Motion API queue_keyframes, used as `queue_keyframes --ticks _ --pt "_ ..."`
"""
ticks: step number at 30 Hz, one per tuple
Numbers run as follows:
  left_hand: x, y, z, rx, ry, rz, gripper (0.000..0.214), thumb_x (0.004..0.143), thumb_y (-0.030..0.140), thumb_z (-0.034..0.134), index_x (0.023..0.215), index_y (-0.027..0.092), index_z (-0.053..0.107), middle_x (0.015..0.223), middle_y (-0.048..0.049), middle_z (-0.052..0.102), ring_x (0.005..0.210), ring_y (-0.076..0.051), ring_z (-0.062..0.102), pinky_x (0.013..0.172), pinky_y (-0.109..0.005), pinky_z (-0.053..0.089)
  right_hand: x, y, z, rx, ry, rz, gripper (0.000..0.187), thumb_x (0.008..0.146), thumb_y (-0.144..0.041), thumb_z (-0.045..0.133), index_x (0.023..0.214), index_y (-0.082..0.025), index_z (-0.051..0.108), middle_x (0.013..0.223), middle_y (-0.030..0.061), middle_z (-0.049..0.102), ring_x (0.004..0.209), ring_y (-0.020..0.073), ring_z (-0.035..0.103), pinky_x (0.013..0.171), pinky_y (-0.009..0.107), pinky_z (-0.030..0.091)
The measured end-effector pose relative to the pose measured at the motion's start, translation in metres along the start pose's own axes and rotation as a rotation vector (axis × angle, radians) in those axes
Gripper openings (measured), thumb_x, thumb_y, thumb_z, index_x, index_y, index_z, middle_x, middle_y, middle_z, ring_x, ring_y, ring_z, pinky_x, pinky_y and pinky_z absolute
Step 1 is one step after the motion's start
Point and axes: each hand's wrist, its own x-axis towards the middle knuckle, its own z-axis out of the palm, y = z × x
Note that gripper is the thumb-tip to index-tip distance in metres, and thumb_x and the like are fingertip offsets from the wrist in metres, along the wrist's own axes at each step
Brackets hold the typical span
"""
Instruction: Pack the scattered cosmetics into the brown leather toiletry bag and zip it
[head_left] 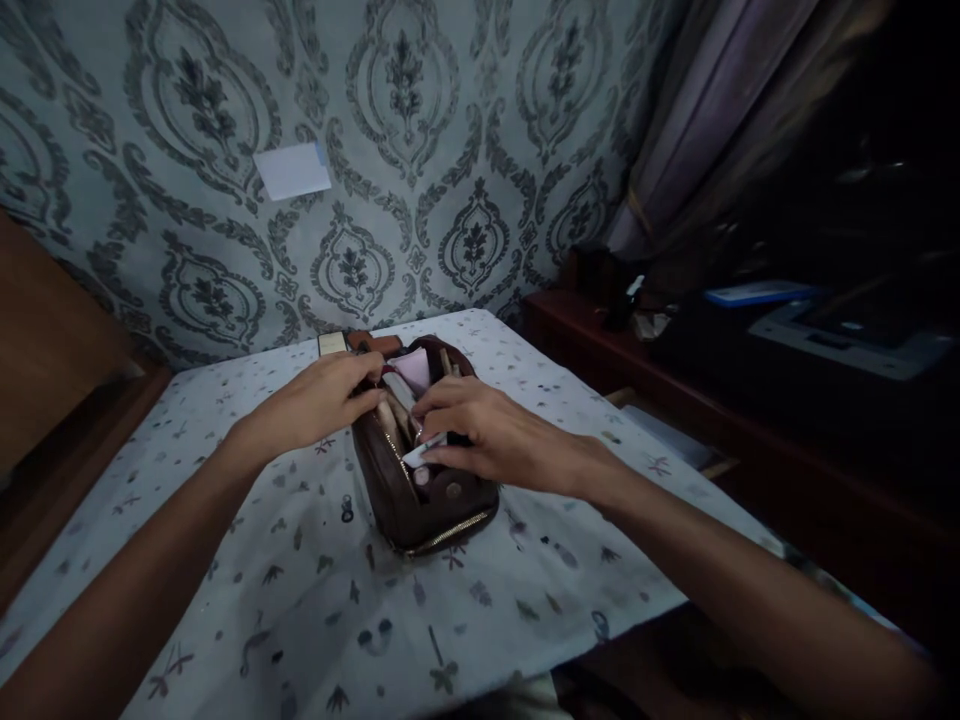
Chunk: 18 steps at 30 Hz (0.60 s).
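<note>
A dark brown zip bag (386,490) lies open on the table, its gold zipper running along the rim. My left hand (322,395) grips the bag's left rim between thumb and fingers. Inside the mouth of the bag, my right hand (480,430) is closed on a small flat white item (421,452), whose kind I cannot make out. A pale pink piece (410,370) sticks up at the far end of the bag. Several slim items stand packed beside it, partly hidden by my fingers.
Behind the bag lie a pale box-like item (332,344) and a brown leather-like item (379,343). The table has a white printed cloth (300,600). A patterned wall rises behind it. Dark red furniture (585,335) stands to the right, a brown wooden panel (56,340) to the left.
</note>
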Motion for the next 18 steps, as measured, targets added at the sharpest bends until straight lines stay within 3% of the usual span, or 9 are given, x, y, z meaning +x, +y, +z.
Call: queue_keyframes --ticks 4,10,18 --pt "-0.001 0.0 0.0 0.001 0.01 0.011 0.02 0.092 0.039 0.043 0.081 0.024 0.049 0.079 -0.0035 0.055 0.075 -0.023 0.054 0.064 -0.032 0.033 -0.001 -0.003 0.014 -0.138 0.061 0.079 0.018 0.093 -0.021 0.062 0.076 -0.016 0.063 0.095 0.0086 0.062 0.089 0.0217 0.054 0.08 0.035 0.042" --pt "-0.002 -0.002 0.003 0.022 0.007 0.004 0.022 0.094 0.041 0.043 0.085 0.023 0.051 0.079 -0.0039 0.055 0.075 -0.023 0.054 0.063 -0.031 0.034 0.004 -0.006 0.019 -0.126 0.069 0.299 0.026 0.092 -0.019 0.063 0.066 -0.016 0.058 0.086 0.0066 0.059 0.084 0.0196 0.055 0.073 0.032 0.041" --pt "-0.002 -0.006 0.005 0.026 0.04 0.01 0.02 0.092 0.039 0.045 0.089 0.022 0.055 0.084 -0.0048 0.06 0.081 -0.025 0.058 0.068 -0.033 0.04 0.006 -0.016 0.022 -0.193 0.029 0.293 0.026 0.092 -0.029 0.067 0.069 -0.017 0.062 0.085 0.0066 0.06 0.08 0.0196 0.055 0.068 0.032 0.04"
